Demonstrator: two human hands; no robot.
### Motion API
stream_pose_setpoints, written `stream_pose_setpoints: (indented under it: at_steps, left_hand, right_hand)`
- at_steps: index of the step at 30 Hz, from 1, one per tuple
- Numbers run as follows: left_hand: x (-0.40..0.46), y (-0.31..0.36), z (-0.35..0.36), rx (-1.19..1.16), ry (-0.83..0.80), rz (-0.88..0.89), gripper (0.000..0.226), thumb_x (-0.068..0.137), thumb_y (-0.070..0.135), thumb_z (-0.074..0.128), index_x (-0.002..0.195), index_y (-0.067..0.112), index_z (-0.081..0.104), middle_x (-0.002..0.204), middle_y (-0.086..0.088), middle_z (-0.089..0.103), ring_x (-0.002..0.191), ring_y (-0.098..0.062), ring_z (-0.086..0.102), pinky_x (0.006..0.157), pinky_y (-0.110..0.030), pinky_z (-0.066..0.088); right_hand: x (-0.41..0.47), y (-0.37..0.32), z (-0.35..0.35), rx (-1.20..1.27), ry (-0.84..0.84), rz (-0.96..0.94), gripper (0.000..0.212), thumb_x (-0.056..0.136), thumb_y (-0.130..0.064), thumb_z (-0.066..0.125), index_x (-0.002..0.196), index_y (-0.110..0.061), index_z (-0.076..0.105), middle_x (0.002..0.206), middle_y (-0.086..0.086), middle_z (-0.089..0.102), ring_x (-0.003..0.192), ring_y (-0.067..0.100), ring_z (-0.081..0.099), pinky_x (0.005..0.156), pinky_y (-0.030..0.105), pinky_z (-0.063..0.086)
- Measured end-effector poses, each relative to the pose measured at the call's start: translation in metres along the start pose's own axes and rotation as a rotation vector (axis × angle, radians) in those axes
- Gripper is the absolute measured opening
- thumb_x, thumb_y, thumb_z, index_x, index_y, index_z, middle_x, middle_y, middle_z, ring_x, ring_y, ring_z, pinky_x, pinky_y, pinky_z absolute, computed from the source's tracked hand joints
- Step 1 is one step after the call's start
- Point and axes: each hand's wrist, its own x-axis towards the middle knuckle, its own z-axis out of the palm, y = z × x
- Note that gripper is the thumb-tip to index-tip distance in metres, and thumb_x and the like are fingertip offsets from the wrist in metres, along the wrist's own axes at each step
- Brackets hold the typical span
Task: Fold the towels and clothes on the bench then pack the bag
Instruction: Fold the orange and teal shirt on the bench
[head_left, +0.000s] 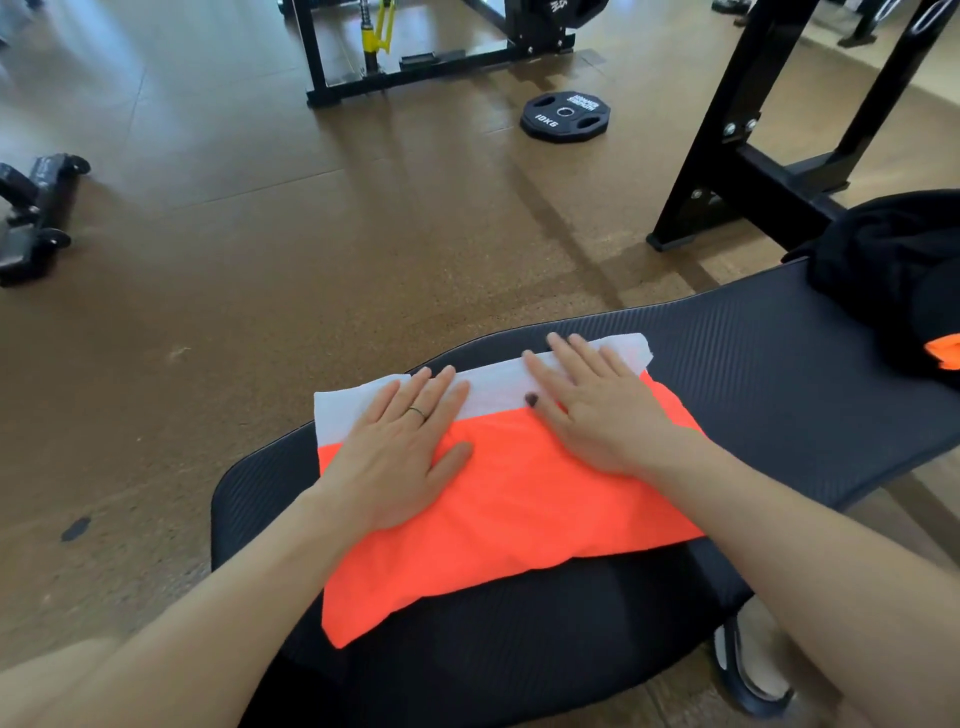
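Floor: brown gym flooring; black rack frame at the far right.
Worktop: black padded bench, running from near centre to the right.
Black clothes: bunched heap at the worktop's far right end, well apart from both hands.
Towel: orange with a white band, folded, lying flat across the near worktop.
Left hand: grip released; fingers straight, palm flat on the towel's left part.
Right hand: grip released; fingers straight, pressing the towel's right part over the white band.
Weight plate: black, flat on the floor beyond the worktop.

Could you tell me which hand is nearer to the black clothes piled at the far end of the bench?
The right hand. It lies flat on the orange and white towel, on the side toward the black clothes. The left hand presses the towel's other end, farther away.
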Motion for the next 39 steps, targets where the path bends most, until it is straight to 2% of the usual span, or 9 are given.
stream_pose_setpoints:
  at_steps: [3, 9, 15, 18, 21, 25, 31, 34, 39]
  left_hand:
    - [-0.005, 0.005, -0.003, 0.02, 0.032, -0.051, 0.081, 0.093, 0.066, 0.0, 0.163, 0.024, -0.004, 0.17, 0.003, -0.011, 0.156, -0.016, -0.013, 0.126, -0.042, -0.007]
    - [-0.03, 0.019, 0.002, 0.041, 0.082, -0.062, 0.082, 0.094, 0.069, 0.0, 0.162, 0.025, -0.007, 0.169, 0.003, -0.016, 0.155, -0.016, -0.019, 0.125, -0.046, -0.009]
    - [-0.064, -0.007, 0.004, 0.053, 0.132, -0.24, 0.083, 0.095, 0.073, 0.014, 0.163, 0.028, -0.002, 0.17, -0.005, -0.01, 0.156, -0.024, -0.01, 0.125, -0.048, -0.008]
    - [-0.09, 0.006, 0.001, -0.195, 0.155, -0.503, 0.093, 0.094, 0.069, 0.042, 0.162, 0.025, -0.003, 0.169, -0.01, -0.005, 0.155, -0.03, -0.003, 0.125, -0.046, 0.001]
    - [-0.109, 0.026, -0.003, -0.573, 0.175, -0.755, 0.105, 0.084, 0.059, 0.07, 0.16, 0.018, 0.01, 0.159, -0.016, 0.018, 0.148, -0.035, 0.016, 0.121, -0.048, 0.019]
    - [-0.121, 0.028, -0.006, -0.817, 0.161, -0.807, 0.108, 0.076, 0.039, 0.087, 0.154, 0.009, 0.019, 0.128, -0.008, 0.049, 0.126, -0.029, 0.048, 0.105, -0.043, 0.043]
    - [-0.11, 0.037, -0.027, -0.916, 0.069, -0.962, 0.088, 0.084, 0.038, 0.08, 0.142, 0.0, 0.026, 0.121, -0.008, 0.054, 0.105, -0.025, 0.055, 0.086, -0.037, 0.045]
    - [-0.108, 0.045, -0.028, -0.757, -0.026, -0.948, 0.082, 0.085, 0.045, 0.077, 0.134, -0.003, 0.032, 0.114, -0.009, 0.059, 0.099, -0.027, 0.059, 0.082, -0.038, 0.05]
    - [-0.104, 0.038, -0.026, -0.866, -0.015, -0.944, 0.033, 0.085, 0.032, 0.078, 0.099, 0.007, 0.062, 0.099, -0.009, 0.07, 0.089, -0.024, 0.067, 0.081, -0.039, 0.057]
  right_hand:
    - [-0.008, 0.014, -0.006, -0.04, 0.082, 0.13, 0.068, 0.099, -0.059, 0.001, 0.162, -0.033, 0.005, 0.17, 0.009, 0.0, 0.157, 0.023, -0.004, 0.126, 0.043, -0.003]
    - [-0.054, -0.014, -0.003, -0.015, 0.115, -0.145, 0.074, 0.092, -0.058, -0.006, 0.161, -0.036, 0.009, 0.17, 0.002, 0.005, 0.157, 0.021, 0.002, 0.126, 0.041, -0.001]
    - [-0.06, 0.014, 0.006, -0.006, 0.158, 0.1, 0.085, 0.085, -0.062, -0.011, 0.161, -0.033, 0.015, 0.17, 0.007, 0.011, 0.156, 0.024, 0.004, 0.126, 0.045, 0.002]
    - [-0.077, -0.008, -0.002, 0.015, 0.274, -0.036, 0.073, 0.097, -0.057, 0.001, 0.161, -0.029, 0.021, 0.167, 0.01, 0.021, 0.156, 0.027, 0.013, 0.126, 0.046, 0.006]
    - [-0.096, -0.023, 0.008, 0.024, 0.175, -0.094, 0.079, 0.09, -0.06, -0.007, 0.162, -0.033, 0.012, 0.17, 0.005, 0.01, 0.157, 0.025, 0.005, 0.126, 0.045, 0.002]
    - [-0.102, -0.017, 0.028, -0.045, 0.085, -0.009, 0.089, 0.08, -0.062, -0.018, 0.162, -0.033, 0.001, 0.171, 0.004, 0.0, 0.157, 0.023, -0.003, 0.126, 0.045, -0.003]
    - [-0.115, -0.028, 0.025, -0.032, 0.264, -0.035, 0.077, 0.094, -0.059, -0.002, 0.162, -0.029, 0.016, 0.169, 0.01, 0.013, 0.156, 0.028, 0.007, 0.127, 0.047, 0.002]
    - [-0.116, -0.018, 0.032, -0.008, 0.16, 0.007, 0.088, 0.083, -0.063, -0.015, 0.162, -0.032, 0.007, 0.171, 0.006, 0.003, 0.157, 0.026, 0.0, 0.126, 0.045, -0.002]
    - [-0.117, -0.009, 0.031, 0.013, 0.146, 0.003, 0.09, 0.08, -0.064, -0.018, 0.162, -0.033, 0.003, 0.171, 0.004, 0.002, 0.157, 0.025, -0.002, 0.126, 0.045, -0.003]
